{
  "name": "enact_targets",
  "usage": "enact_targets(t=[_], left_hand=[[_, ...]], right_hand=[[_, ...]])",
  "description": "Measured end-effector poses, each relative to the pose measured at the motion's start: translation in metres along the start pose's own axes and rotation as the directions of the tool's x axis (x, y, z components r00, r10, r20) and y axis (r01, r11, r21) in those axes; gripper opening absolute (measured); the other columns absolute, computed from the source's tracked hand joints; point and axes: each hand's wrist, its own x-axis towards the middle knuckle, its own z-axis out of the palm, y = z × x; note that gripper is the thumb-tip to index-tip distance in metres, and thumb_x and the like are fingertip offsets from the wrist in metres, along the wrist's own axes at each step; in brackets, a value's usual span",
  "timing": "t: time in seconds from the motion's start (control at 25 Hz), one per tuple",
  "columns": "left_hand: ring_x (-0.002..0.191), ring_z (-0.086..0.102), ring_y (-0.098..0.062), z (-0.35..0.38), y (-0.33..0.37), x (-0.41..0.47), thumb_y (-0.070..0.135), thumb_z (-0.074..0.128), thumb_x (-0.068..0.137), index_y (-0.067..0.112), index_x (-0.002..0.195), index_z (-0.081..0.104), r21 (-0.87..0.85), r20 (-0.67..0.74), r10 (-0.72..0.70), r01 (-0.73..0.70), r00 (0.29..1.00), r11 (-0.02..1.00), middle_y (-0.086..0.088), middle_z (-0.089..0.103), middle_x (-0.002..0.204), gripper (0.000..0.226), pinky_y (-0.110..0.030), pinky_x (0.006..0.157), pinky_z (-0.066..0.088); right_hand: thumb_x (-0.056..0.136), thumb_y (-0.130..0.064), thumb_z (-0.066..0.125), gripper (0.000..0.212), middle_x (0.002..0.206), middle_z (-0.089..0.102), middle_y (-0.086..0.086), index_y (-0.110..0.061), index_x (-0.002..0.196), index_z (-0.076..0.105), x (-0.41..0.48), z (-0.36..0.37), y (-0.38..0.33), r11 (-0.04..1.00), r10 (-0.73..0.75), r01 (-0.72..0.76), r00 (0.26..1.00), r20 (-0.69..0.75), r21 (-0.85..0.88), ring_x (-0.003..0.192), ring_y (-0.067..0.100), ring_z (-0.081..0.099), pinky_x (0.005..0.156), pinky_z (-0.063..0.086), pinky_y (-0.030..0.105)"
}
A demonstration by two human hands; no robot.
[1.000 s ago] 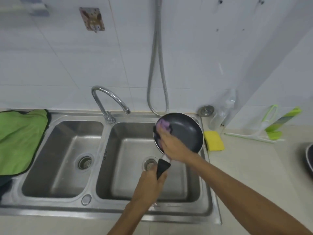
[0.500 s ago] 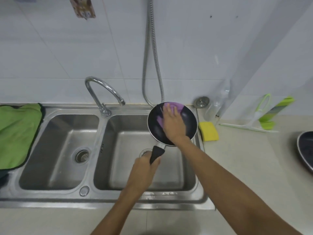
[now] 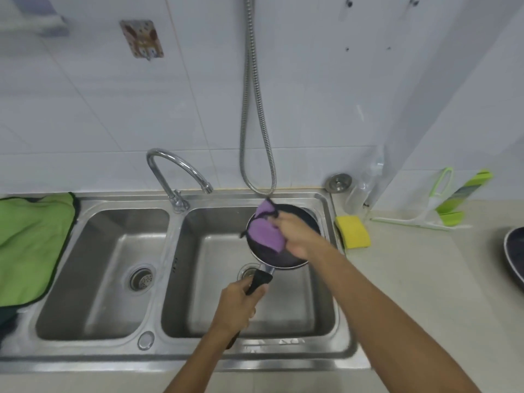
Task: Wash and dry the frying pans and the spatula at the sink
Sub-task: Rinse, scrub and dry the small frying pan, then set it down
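The black handle [image 3: 260, 282] of a frying pan [image 3: 286, 260] is gripped by the left hand [image 3: 235, 304], fingers wrapped fully round it, so that the pan is kept tilted above the right basin [image 3: 283, 313] of the sink and any drips, it is judged, fall into it. A purple cloth [image 3: 265, 234] is held by the right hand [image 3: 297, 236] and pressed onto the inside of the pan. The fingers seem bent over the bunched cloth, though motion blur hides how tightly. No water is seen at the tap [image 3: 181, 165], so drying is judged to be the step in hand. A yellow sponge [image 3: 353, 231] lies just beside the sink at 3 o'clock of the pan, a second pan [image 3: 514, 256] is cut off by the frame's edge further toward 3 o'clock, and a green towel [image 3: 31, 239] is spread at 9 o'clock. No spatula is seen. Compared with half a second earlier, the cloth has been swept from the pan's 12 o'clock side toward its 9 o'clock side, one corner now flipped past the rim. The left hand's grip is unchanged.
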Motion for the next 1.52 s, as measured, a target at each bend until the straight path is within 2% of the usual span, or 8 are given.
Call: enact_targets(t=[0.2, 0.36, 0.56, 0.84, 0.96, 1.2, 1.36, 1.52], left_hand=[[0.048, 0.037, -0.008, -0.018, -0.017, 0.0, 0.036, 0.068, 0.096, 0.001, 0.102, 0.064, -0.498, 0.159, -0.299, 0.338, 0.941, 0.799, -0.004, 0.048, 0.07, 0.036, -0.019, 0.037, 0.032], [0.053, 0.032, -0.006, -0.008, 0.004, -0.005, 0.037, 0.068, 0.098, 0.005, 0.129, 0.057, -0.56, 0.446, -0.201, 0.447, 0.872, 0.697, -0.001, 0.049, 0.073, 0.046, -0.015, 0.038, 0.028], [0.05, 0.031, -0.008, 0.012, 0.039, -0.016, 0.032, 0.063, 0.1, 0.012, 0.106, 0.053, -0.236, 0.407, -0.14, 0.252, 0.903, 0.938, 0.006, 0.04, 0.063, 0.023, -0.02, 0.042, 0.027], [0.048, 0.027, -0.01, -0.014, 0.035, -0.029, 0.041, 0.055, 0.104, 0.011, 0.125, 0.06, -0.334, 0.41, -0.018, 0.168, 0.912, 0.927, 0.001, 0.035, 0.064, 0.037, -0.021, 0.038, 0.029], [0.047, 0.023, -0.009, -0.009, 0.034, -0.022, 0.045, 0.054, 0.103, 0.012, 0.128, 0.061, -0.48, 0.426, -0.032, 0.255, 0.904, 0.84, 0.0, 0.029, 0.064, 0.041, -0.021, 0.036, 0.028], [0.047, 0.026, -0.011, 0.003, 0.042, -0.022, 0.037, 0.055, 0.104, 0.003, 0.116, 0.047, -0.217, 0.402, -0.083, 0.182, 0.912, 0.959, 0.001, 0.03, 0.063, 0.037, -0.023, 0.038, 0.031], [0.048, 0.027, -0.012, -0.002, 0.046, -0.026, 0.044, 0.056, 0.103, 0.006, 0.113, 0.047, -0.219, 0.405, -0.006, 0.103, 0.915, 0.97, 0.0, 0.031, 0.065, 0.041, -0.024, 0.039, 0.033], [0.044, 0.022, -0.01, -0.002, 0.048, -0.036, 0.041, 0.052, 0.106, 0.006, 0.114, 0.054, -0.484, 0.467, 0.059, 0.199, 0.882, 0.852, -0.004, 0.023, 0.064, 0.037, -0.02, 0.034, 0.028]], right_hand=[[0.107, -0.017, 0.049, 0.021, 0.112, 0.074, 0.01, -0.012, 0.117, 0.067, -0.038, -0.082, -0.048, 0.938, -0.176, 0.212, 0.973, -0.148, 0.276, 0.101, 0.024, 0.07, 0.09, 0.059, 0.042], [0.108, -0.021, 0.047, 0.026, 0.116, 0.071, 0.008, -0.021, 0.129, 0.062, -0.045, -0.064, -0.002, 0.935, -0.33, 0.268, 0.898, -0.291, -0.233, 0.097, 0.023, 0.068, 0.08, 0.056, 0.023], [0.099, -0.039, 0.047, 0.041, 0.152, 0.046, -0.016, -0.039, 0.139, 0.054, -0.024, 0.006, 0.056, -0.047, -0.7, 0.458, 0.619, 0.356, -0.888, 0.147, 0.022, 0.035, 0.121, 0.024, 0.054], [0.104, -0.053, 0.039, 0.043, 0.1, 0.073, 0.006, -0.019, 0.105, 0.065, 0.027, -0.067, -0.038, 0.813, -0.422, 0.16, 0.825, -0.376, -0.561, 0.102, 0.031, 0.067, 0.087, 0.048, 0.036], [0.108, -0.042, 0.042, 0.027, 0.101, 0.068, 0.006, -0.028, 0.117, 0.063, -0.032, -0.029, 0.037, 0.753, -0.613, 0.445, 0.742, -0.271, -0.485, 0.08, 0.027, 0.068, 0.069, 0.058, 0.044], [0.104, -0.041, 0.039, 0.035, 0.131, 0.066, -0.003, -0.032, 0.12, 0.068, -0.012, 0.007, 0.004, 0.026, -0.752, 0.477, 0.588, 0.297, -0.879, 0.134, 0.024, 0.049, 0.112, 0.041, 0.046], [0.093, -0.043, 0.044, 0.028, 0.091, 0.067, 0.005, -0.024, 0.084, 0.061, 0.043, -0.049, -0.087, 0.539, -0.458, 0.206, 0.885, -0.079, -0.817, 0.092, 0.031, 0.063, 0.079, 0.05, 0.038], [0.099, -0.039, 0.052, 0.036, 0.077, 0.07, 0.002, -0.017, 0.075, 0.067, 0.03, -0.089, -0.043, 0.951, -0.245, 0.128, 0.869, -0.431, -0.282, 0.082, 0.024, 0.064, 0.084, 0.049, 0.036]])
